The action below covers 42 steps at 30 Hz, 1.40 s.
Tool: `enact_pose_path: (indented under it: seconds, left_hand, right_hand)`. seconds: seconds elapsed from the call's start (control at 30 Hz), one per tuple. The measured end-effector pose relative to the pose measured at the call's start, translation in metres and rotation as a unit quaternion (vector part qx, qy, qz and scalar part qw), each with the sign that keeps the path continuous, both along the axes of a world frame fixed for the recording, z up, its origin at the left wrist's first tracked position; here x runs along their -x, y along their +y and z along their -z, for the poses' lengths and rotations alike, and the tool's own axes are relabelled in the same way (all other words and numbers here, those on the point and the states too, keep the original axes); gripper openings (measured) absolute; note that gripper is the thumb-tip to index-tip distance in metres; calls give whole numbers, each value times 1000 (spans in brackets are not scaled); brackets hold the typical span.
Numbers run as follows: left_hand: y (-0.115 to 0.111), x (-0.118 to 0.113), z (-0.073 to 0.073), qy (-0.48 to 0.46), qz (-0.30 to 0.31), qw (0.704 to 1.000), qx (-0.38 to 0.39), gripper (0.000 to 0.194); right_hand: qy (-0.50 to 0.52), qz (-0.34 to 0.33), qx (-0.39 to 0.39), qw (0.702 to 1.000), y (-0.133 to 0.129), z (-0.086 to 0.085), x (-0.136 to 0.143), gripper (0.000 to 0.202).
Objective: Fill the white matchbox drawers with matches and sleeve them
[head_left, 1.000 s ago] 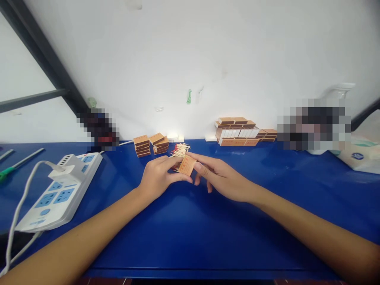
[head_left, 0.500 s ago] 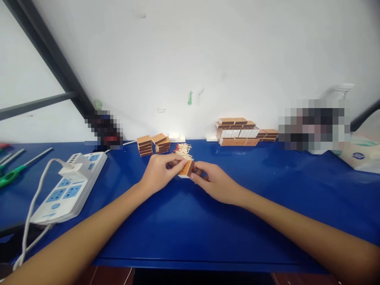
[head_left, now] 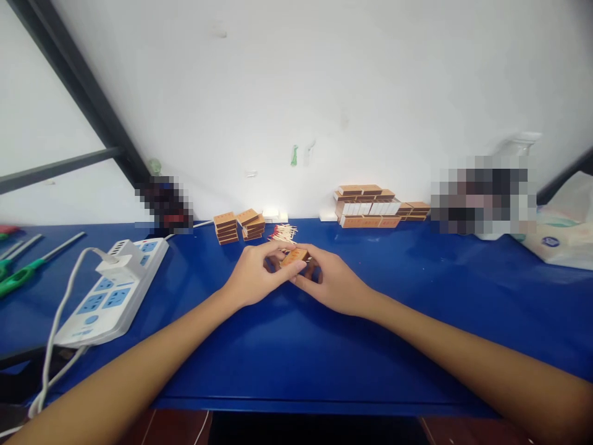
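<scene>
Between both hands is an orange-brown matchbox (head_left: 296, 256), held above the blue table (head_left: 287, 352). My left hand (head_left: 257, 272) closes on its left side, thumb along the near edge. Fingers of my right hand (head_left: 331, 279) grip its right side. Just behind them lies a pile of loose matches (head_left: 283, 233). To the left of that pile stand two small stacks of matchboxes, a neat one (head_left: 225, 228) and an uneven one (head_left: 251, 224). A larger stack of matchboxes (head_left: 368, 207) rests against the wall at the right.
A white power strip (head_left: 113, 296) with a plugged-in cable is on the left. Green-handled tools (head_left: 21, 279) lie at the far left. White pieces (head_left: 275, 216) sit by the wall. A plastic-wrapped pack (head_left: 560, 238) and blurred items occupy the right.
The matchbox has turned in my hands, and its white end no longer shows. My fingers have shifted around it, with the two hands now closer together.
</scene>
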<state>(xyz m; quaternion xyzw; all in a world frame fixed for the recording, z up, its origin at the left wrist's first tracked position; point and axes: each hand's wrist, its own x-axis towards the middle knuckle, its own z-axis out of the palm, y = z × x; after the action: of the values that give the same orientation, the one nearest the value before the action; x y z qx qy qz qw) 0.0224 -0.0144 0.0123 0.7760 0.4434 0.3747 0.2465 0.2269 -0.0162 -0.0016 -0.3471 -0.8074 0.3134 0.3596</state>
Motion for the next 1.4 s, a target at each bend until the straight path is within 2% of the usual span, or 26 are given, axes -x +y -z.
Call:
enact_pose_path:
  seconds: [0.1, 0.23, 0.37, 0.47, 0.53, 0.67, 0.77, 0.87, 0.97, 1.1, 1.27, 1.4]
  left_hand:
    - [-1, 0, -2, -12, 15, 1000, 16, 43]
    - [0, 0, -4, -65, 59, 993, 74, 44]
    - [4, 2, -8, -98, 70, 991, 63, 42]
    - [12, 11, -20, -87, 56, 994, 21, 40]
    - [20, 25, -35, -67, 24, 997, -3, 41]
    - [48, 77, -59, -34, -132, 984, -117, 43]
    - [70, 117, -56, -13, -203, 971, -123, 47]
    - [83, 139, -42, 15, -210, 976, -56, 64]
    - [86, 144, -32, 40, -184, 982, -25, 66]
    - [84, 140, -31, 36, -169, 985, -18, 70]
    - [86, 140, -42, 105, -171, 980, -14, 86]
    - [98, 141, -58, 197, -130, 971, 34, 102]
  right_hand:
    - [14, -1, -5, 1000, -1, 1, 0, 61]
    - [50, 14, 10, 999, 0, 3, 1, 80]
    - [64, 19, -5, 998, 5, 4, 0, 73]
    - [46, 29, -52, 997, 7, 2, -4, 66]
    - [10, 36, -95, 995, 9, 1, -7, 65]
    - [-47, 43, -136, 989, 12, 1, -11, 55]
    - [-66, 32, -140, 987, 15, 5, -13, 39]
    - [-75, 19, -140, 987, 19, 9, -15, 29]
    - [-80, 22, -139, 987, 20, 11, -16, 23]
    - [-88, 22, -138, 986, 20, 10, -16, 19]
    - [-96, 21, -136, 986, 20, 10, -15, 18]
    - [-100, 19, -139, 985, 20, 11, -15, 17]
